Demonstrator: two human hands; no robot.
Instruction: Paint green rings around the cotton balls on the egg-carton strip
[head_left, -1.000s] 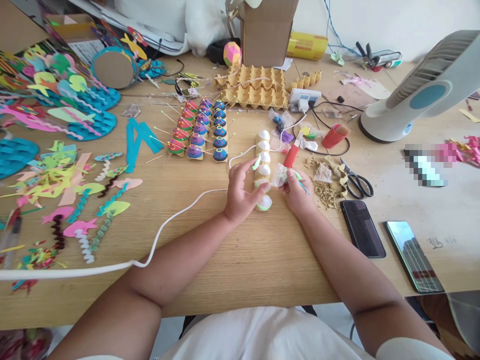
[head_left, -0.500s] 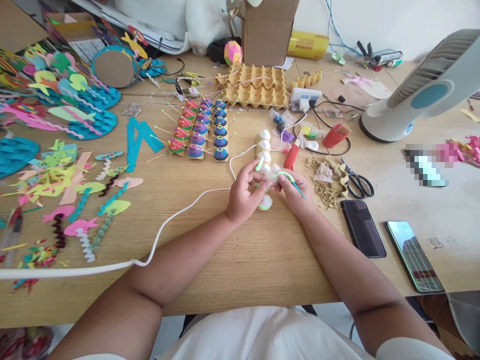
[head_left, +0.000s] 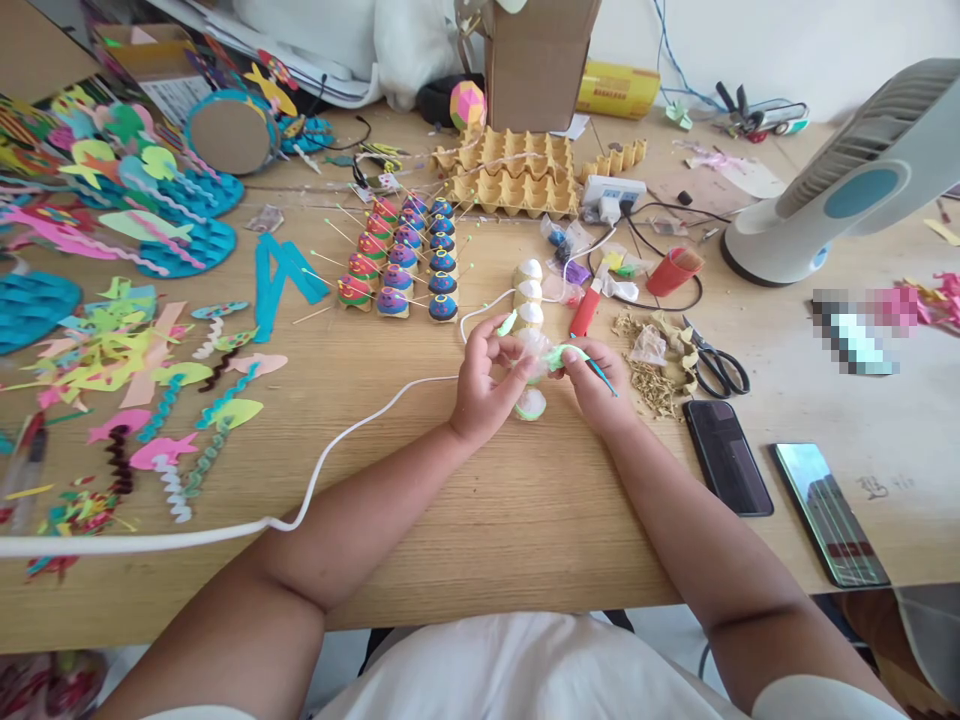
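My left hand point(head_left: 480, 392) is closed on a crumpled clear plastic wrapper point(head_left: 535, 343), and a small light green piece point(head_left: 508, 323) sticks up by its fingers. Between the fingertips of my right hand point(head_left: 598, 388) is soft light green clay point(head_left: 564, 354), which reaches to the wrapper. A thin blue stick-like tool point(head_left: 602, 377) also lies in that hand. Just beyond the hands stands a strip of egg-carton cups with white tops point(head_left: 529, 292); its near end is hidden. Below my fingers lies a round whitish piece with a green edge point(head_left: 530, 404).
Painted egg-carton strips point(head_left: 442, 262) stand at centre left, with pins sticking out. Paper fish point(head_left: 162, 452) lie at left. A white cable point(head_left: 330, 445) crosses the table. Scissors point(head_left: 716, 362), two phones point(head_left: 727, 457), a red cutter point(head_left: 585, 312) and a fan point(head_left: 825, 190) are to the right.
My right hand has shifted slightly right, and more green clay shows between the hands. The small green piece by my left fingers has moved a little left and tilted.
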